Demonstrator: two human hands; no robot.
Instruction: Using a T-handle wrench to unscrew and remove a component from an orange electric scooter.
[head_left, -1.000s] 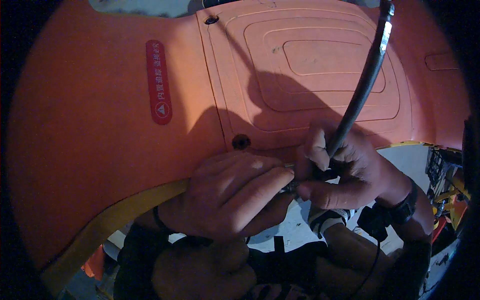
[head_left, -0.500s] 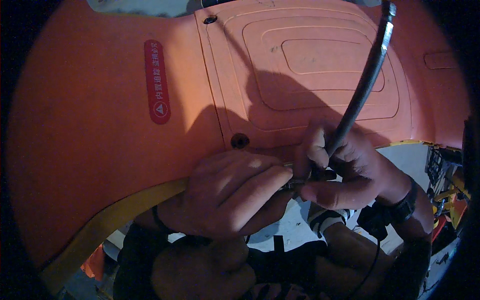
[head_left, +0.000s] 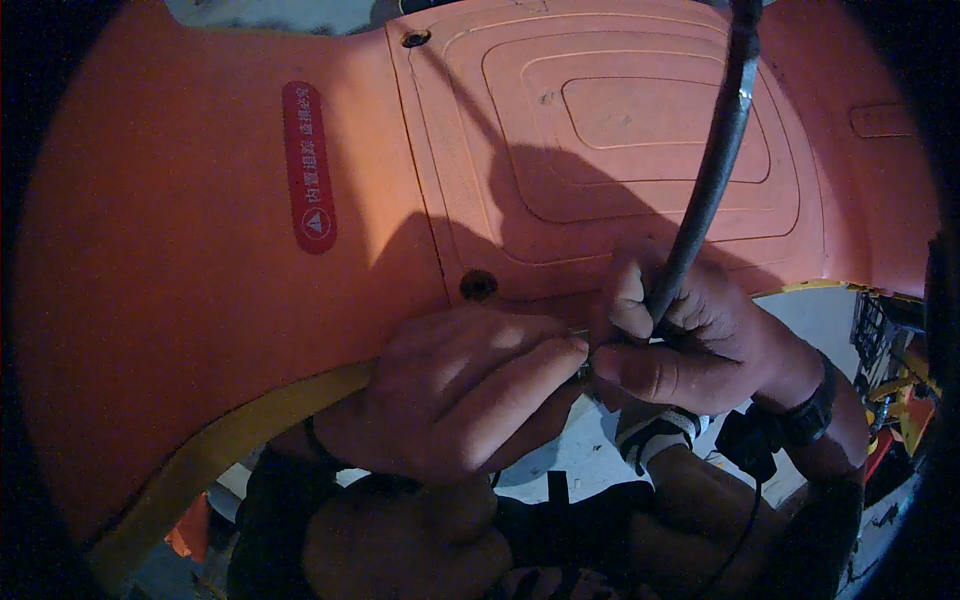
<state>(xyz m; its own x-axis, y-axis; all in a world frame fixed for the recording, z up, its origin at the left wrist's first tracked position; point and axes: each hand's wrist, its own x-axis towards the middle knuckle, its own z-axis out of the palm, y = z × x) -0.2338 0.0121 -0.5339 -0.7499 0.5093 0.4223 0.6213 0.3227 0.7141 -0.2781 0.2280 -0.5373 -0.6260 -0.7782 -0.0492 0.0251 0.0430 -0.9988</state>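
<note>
In my right hand (head_left: 690, 345) a thick black cable (head_left: 705, 195) is gripped between thumb and curled fingers. It rises in a slight curve, with a shiny spot near its upper part. My left hand (head_left: 480, 385) is closed, its fingertips meeting those of the right. Between the two hands a small metallic bit (head_left: 584, 371) barely shows; most of it is hidden by fingers. Both hands are at the near edge of a large orange plastic panel (head_left: 200, 270), below a dark recessed hole (head_left: 479, 285).
The panel bears a red label (head_left: 312, 165) and a second hole (head_left: 416, 39). Its near rim shows a yellow edge (head_left: 240, 420). Beneath are a shoe (head_left: 655, 432) and my legs. Dark and yellow items (head_left: 905, 400) lie at far right. A black device (head_left: 745, 440) hangs at my right wrist.
The upper end of the black cable has swung left and up. My right thumb has closed in toward the left fingertips, covering more of the small metallic bit.
</note>
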